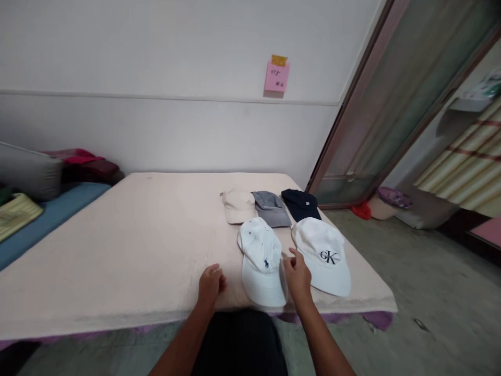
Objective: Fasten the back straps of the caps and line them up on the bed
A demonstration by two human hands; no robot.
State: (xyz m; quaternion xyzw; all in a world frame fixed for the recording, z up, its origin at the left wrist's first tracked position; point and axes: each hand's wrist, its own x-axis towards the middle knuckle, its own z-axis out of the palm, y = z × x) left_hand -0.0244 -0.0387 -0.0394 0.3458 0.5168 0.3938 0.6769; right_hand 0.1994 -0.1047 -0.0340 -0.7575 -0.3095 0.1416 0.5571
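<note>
Five caps lie on a cream-covered bed [136,245]. A white cap with a small dark horse logo [260,256] is nearest me, brim toward me. To its right lies a white cap with dark letters [323,250]. Behind them sit a beige cap [239,205], a grey cap [271,208] and a navy cap [301,204]. My left hand [212,283] hovers left of the logo cap with its fingers curled, nothing visible in them. Between the two white caps is my right hand [297,269], fingers bent, close to the logo cap's right edge; whether it grips anything is unclear.
At the left, a grey cushion [31,169] and a blue mat [62,209] adjoin the bed. A pink note [277,77] is taped to the wall behind. On the floor at the right stands a bin [383,203] beside a red bag [361,210].
</note>
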